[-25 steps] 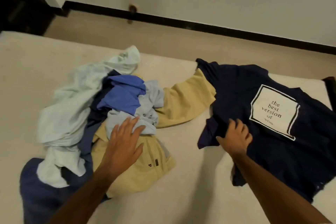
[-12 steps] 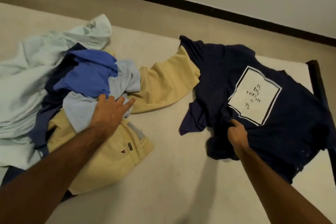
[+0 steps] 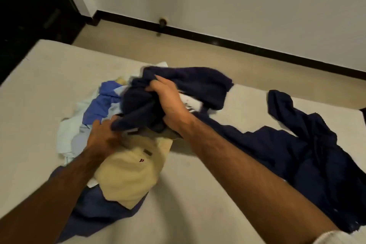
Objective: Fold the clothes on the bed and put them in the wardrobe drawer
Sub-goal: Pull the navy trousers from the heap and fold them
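Right hand (image 3: 168, 101) has a tight grip on a bunched fistful of the navy t-shirt (image 3: 297, 156), hoisting that end over the clothes pile (image 3: 126, 166) while the rest trails across the bed (image 3: 39, 89), probably to shake it out for folding. Left hand (image 3: 103, 136) curls its grip round the shirt's lower edge at the pile, likely finding a second corner.

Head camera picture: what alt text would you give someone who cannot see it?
A person's right hand grips a bunched navy T-shirt above a clothes pile on a beige bed, while the left hand reaches into the pile.
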### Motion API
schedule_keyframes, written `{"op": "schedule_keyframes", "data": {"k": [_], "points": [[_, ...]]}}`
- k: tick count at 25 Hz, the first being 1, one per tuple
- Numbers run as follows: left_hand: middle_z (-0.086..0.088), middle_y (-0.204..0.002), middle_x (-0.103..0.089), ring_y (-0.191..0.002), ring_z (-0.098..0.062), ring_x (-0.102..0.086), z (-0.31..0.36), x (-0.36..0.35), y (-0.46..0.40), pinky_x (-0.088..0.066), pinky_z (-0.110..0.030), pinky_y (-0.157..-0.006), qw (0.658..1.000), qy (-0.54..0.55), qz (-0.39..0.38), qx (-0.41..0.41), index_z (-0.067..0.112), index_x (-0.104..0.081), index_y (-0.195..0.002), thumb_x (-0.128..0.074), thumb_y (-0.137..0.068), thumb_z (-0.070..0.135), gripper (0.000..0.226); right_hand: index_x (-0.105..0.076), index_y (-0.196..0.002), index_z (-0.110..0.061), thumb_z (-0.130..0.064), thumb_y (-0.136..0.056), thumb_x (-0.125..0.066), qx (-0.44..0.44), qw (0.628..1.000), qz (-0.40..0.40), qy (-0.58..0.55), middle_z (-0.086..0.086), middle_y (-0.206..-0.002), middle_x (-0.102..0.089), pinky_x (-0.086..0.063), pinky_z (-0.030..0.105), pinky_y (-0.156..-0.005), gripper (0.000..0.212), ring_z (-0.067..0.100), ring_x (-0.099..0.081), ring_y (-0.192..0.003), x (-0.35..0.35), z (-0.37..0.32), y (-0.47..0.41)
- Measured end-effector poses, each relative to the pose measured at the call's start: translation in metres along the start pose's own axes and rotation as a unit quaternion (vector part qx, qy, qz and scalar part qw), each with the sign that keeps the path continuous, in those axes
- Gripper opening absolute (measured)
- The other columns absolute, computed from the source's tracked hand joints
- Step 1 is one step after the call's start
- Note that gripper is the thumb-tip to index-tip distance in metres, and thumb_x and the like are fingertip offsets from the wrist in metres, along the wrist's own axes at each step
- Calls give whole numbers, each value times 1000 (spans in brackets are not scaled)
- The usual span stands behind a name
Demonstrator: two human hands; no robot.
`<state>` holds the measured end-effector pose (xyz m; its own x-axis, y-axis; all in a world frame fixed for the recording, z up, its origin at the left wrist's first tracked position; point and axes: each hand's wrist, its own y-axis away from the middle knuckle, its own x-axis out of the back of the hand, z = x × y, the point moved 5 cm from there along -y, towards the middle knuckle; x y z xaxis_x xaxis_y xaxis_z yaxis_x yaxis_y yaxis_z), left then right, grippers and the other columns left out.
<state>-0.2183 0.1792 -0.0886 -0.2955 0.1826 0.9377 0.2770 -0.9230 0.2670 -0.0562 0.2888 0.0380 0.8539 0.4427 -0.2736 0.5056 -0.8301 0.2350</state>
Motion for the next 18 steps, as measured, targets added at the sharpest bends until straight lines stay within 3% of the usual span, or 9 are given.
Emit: {"op": "schedule_keyframes", "data": {"k": [2, 3, 4, 6, 8, 11, 15, 16, 18], "points": [[-29, -120, -59, -97, 11, -59, -25, 6, 10, -32, -4, -80, 986, 155, -30, 54, 27, -56, -99, -57, -92, 37, 13, -69, -92, -13, 3, -91, -53, -16, 998, -58, -9, -3, -85, -70, -50, 28, -80, 22, 10, -64, -83, -46, -3, -16], [-31, -129, -56, -99, 12, -58, -35, 8, 14, -27, 4, -78, 977, 196, -1, 87, 26, -56, -103, -56, -96, 28, 7, -69, -101, -13, -1, -92, -55, -28, 998, -46, 13, 0, -93, -71, -52, 32, -85, 20, 14, -66, -88, -44, 8, -23], [-32, -130, -55, -108, -3, -62, -46, 13, 19, -28, 4, -83, 959, 253, 69, 110, 12, -60, -111, -58, -96, 10, 15, -68, -105, -14, -5, -93, -58, -42, 998, -20, 48, 3, -100, -71, -53, 36, -87, 18, 16, -67, -91, -31, 24, -24], [-24, -120, -57, -113, -36, -57, -51, 19, 35, -41, -24, -97, 936, 276, 187, 111, 1, -58, -118, -54, -91, -7, 29, -63, -107, -19, -8, -94, -59, -108, 983, 54, 136, 6, -110, -70, -55, 32, -81, 17, 15, -65, -84, 30, 73, -9], [-7, -112, -57, -105, -31, -56, -22, 12, 50, -44, -45, -88, 957, 232, 172, 31, 13, -61, -110, -50, -85, 5, 29, -61, -110, -19, -8, -94, -58, -193, 945, 118, 236, 10, -119, -69, -55, 29, -79, 20, 15, -64, -84, 117, 118, 33], [0, -116, -56, -103, -29, -56, 30, -21, 52, -40, -47, -82, 981, 97, 123, -112, 21, -64, -105, -48, -79, 21, 30, -56, -126, -16, -14, -94, -62, -298, 818, 186, 456, 11, -132, -58, -52, 40, -96, 32, 24, -60, -109, 265, 154, 114], [-11, -138, -50, -133, -35, -43, 38, -60, 37, -26, -55, -108, 992, 12, 114, -51, 14, -59, -119, -64, -84, 32, 39, -37, -146, -32, -37, -92, -66, -368, 654, 309, 585, 7, -153, -30, -35, 57, -109, 61, 39, -33, -137, 397, 154, 200], [-13, -138, -50, -140, -36, -37, 42, -76, 34, -14, -56, -115, 992, -33, 100, -63, 13, -59, -121, -58, -84, 40, 46, -29, -151, -36, -43, -90, -68, -386, 640, 319, 583, 6, -159, -23, -31, 61, -111, 72, 40, -26, -142, 424, 157, 216], [-19, -134, -54, -146, -40, -26, 53, -103, 29, 13, -55, -113, 986, -121, 45, -105, 14, -62, -119, -45, -82, 51, 55, -13, -157, -42, -51, -88, -70, -426, 660, 315, 533, 5, -166, -8, -26, 66, -112, 90, 40, -14, -148, 468, 176, 238]]}}
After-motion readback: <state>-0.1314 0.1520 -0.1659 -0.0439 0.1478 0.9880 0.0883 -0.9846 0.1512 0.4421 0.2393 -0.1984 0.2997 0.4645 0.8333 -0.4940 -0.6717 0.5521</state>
